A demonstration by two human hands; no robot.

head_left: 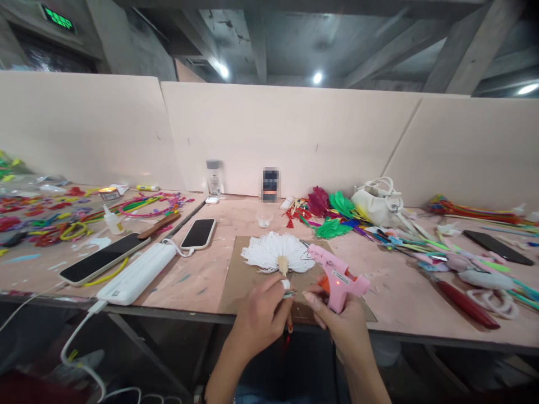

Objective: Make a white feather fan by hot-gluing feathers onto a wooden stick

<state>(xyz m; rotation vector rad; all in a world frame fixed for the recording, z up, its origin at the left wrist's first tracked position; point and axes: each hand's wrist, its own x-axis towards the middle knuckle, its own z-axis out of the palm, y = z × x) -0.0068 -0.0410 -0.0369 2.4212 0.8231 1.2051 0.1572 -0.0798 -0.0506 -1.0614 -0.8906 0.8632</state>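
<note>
A white feathery fan (273,252) lies spread on a brown board (236,286), with its pale wooden base pointing toward me. My left hand (263,311) is closed around the fan's handle just below that base. Something white wraps one of its fingertips, and a short end of the handle with a bit of red shows beneath the hand. In my right hand (343,322) is a pink hot glue gun (337,275), gripped low with a small light glowing on its side. Its nozzle points left, at the fan's right edge.
A white power bank (138,275) and phones, one of them a white-edged phone (199,233), lie left. Behind the board stand a small clear cup (264,220) and a bottle (214,178). Coloured feathers (337,210), a white bag (377,205) and a red-handled tool (467,304) occupy the right.
</note>
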